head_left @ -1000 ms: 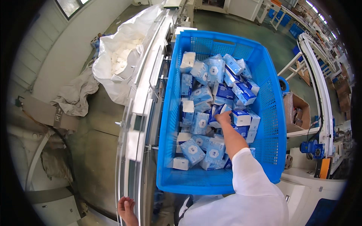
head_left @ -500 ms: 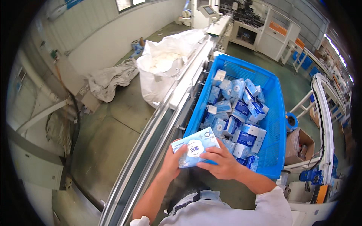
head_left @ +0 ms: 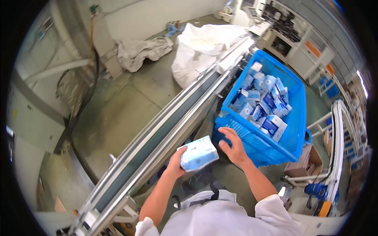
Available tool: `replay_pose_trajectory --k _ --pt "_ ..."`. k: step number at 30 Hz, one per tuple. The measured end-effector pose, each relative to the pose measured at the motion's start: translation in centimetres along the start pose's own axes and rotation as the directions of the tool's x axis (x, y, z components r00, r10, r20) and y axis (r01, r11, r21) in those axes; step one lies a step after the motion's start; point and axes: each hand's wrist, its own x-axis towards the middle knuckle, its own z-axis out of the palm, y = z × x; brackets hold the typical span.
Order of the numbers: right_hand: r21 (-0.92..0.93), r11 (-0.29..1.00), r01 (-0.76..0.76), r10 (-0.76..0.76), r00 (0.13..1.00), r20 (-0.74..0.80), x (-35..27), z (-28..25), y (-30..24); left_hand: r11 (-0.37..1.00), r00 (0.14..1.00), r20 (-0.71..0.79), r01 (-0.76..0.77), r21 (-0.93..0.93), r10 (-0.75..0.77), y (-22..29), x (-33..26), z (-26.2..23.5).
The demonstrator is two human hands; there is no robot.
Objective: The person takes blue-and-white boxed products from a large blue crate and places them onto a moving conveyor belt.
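Note:
My left hand (head_left: 176,162) grips a light-blue and white tissue pack (head_left: 199,154) by its left end, in front of my body. A printed side of the pack faces up. My right hand (head_left: 234,147) is off the pack, to its right, fingers apart and holding nothing. It hovers by the near corner of a large blue plastic crate (head_left: 260,139). Inside the crate lies a jumbled heap of blue and white tissue packs (head_left: 267,103), some of them dark blue.
A conveyor with metal rails and a dark green belt (head_left: 136,165) runs diagonally along my left. Beyond it stand a large white sack (head_left: 189,65) and a crumpled grey sheet (head_left: 138,55). A cardboard box (head_left: 311,161) and white frame (head_left: 338,145) are at right; machinery (head_left: 281,43) stands behind.
My right hand has let go of the pack and moved away right. The pack now shows a different side. My view has shifted, so the crate appears farther right.

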Motion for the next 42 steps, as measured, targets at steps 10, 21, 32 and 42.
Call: replay_pose_trajectory --k 10,21,32,42 --pt "-0.394 0.666 0.634 -0.542 0.773 0.328 -5.4 1.6 -2.7 0.993 0.996 0.082 0.026 -0.112 -0.017 -4.9 -2.5 0.7" --pt "-0.171 0.960 0.224 -0.247 0.960 -0.129 -10.2 -6.9 2.1 0.743 0.755 0.069 -0.654 0.143 0.652 -14.7 -1.1 8.9" --pt "0.459 0.667 -0.587 0.581 0.795 0.172 -15.7 -6.1 13.2 0.529 0.541 0.100 -0.839 0.128 0.835 -17.5 -5.6 15.3" --pt "0.651 -0.354 -0.671 0.332 0.561 0.758 -17.7 -9.2 5.1 0.525 0.576 0.206 -0.812 0.253 0.791 -20.2 -7.2 11.8"
